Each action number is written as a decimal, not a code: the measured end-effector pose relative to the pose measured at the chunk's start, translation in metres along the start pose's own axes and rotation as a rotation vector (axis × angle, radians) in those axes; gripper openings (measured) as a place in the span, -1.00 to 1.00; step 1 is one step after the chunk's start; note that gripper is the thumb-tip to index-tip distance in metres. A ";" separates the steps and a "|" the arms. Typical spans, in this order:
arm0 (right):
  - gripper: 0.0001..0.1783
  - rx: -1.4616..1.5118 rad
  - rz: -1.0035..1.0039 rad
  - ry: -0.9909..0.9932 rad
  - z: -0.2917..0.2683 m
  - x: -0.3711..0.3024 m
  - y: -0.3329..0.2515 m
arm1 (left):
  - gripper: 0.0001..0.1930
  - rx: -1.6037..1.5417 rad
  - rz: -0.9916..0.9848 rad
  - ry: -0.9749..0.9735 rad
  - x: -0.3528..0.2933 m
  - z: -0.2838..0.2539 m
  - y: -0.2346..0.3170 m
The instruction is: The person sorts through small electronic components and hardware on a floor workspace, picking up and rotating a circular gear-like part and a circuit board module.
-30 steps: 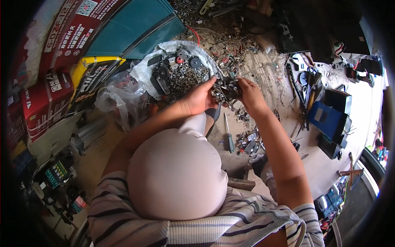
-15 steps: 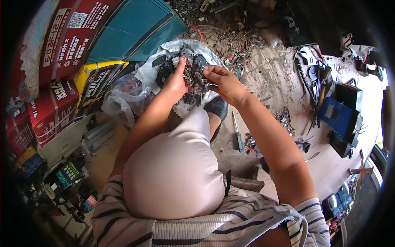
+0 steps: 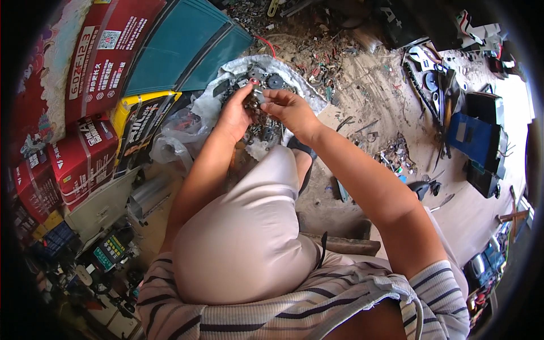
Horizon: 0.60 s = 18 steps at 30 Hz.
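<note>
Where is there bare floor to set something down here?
The likeliest spot is the pale floor between the right sleeve and the blue-and-black box; a dustier strip lies between the scrap pile and the tools. Crowded: the white cloth, heaped with small parts near the left hand and right hand, and the debris beyond it.

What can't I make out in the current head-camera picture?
All in the head view:
- What lies between the left hand and right hand: too small, partly covered by them.
- Loose parts on the white cloth: tiny, crowded, partly behind the hands.
- Teal handle: upper end hidden by the right forearm.
- Teal box: cut off by the top edge.
</note>
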State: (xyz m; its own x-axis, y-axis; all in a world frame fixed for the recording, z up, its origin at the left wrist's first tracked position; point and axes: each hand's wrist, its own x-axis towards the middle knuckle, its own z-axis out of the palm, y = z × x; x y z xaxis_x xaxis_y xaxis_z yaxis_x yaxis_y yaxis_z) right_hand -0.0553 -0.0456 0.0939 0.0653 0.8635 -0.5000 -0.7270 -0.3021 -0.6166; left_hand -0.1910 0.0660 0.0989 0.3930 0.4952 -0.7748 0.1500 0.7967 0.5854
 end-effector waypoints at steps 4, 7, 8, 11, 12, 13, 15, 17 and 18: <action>-0.71 -0.038 0.010 -0.066 0.013 -0.002 0.001 | -0.57 -0.331 -0.063 -0.100 -0.006 -0.002 0.007; -0.74 -0.135 -0.087 -0.078 0.023 -0.003 0.012 | -0.27 -0.432 -0.087 -0.231 -0.017 0.001 0.008; -0.75 -0.175 -0.135 -0.062 0.024 -0.001 0.017 | -0.27 -0.440 -0.086 -0.232 -0.018 0.001 0.007; -0.76 -0.384 -0.177 0.034 0.021 0.004 0.024 | -0.27 -0.554 -0.016 -0.257 -0.020 0.003 0.006; -0.76 -0.395 -0.164 0.032 0.021 0.005 0.026 | -0.27 -0.570 -0.019 -0.254 -0.017 0.001 0.003; -0.74 -0.449 -0.198 0.065 0.023 0.006 0.027 | -0.31 -0.485 0.000 -0.235 -0.013 -0.002 0.001; -0.71 -0.521 -0.263 0.120 0.026 0.007 0.030 | -0.42 -0.362 0.027 -0.187 -0.006 -0.008 -0.005; -0.68 -0.594 -0.271 0.128 0.027 0.010 0.029 | -0.42 -0.317 0.045 -0.160 0.002 -0.012 -0.010; -0.65 -0.659 -0.285 0.140 0.028 0.011 0.029 | -0.41 -0.261 0.060 -0.134 0.005 -0.014 -0.013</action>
State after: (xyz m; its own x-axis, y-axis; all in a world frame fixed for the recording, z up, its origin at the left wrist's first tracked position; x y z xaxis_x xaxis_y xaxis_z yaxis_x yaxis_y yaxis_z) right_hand -0.0944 -0.0334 0.0875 0.3093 0.8984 -0.3116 -0.1097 -0.2918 -0.9502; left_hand -0.2042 0.0628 0.0837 0.5127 0.5081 -0.6921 -0.1089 0.8381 0.5345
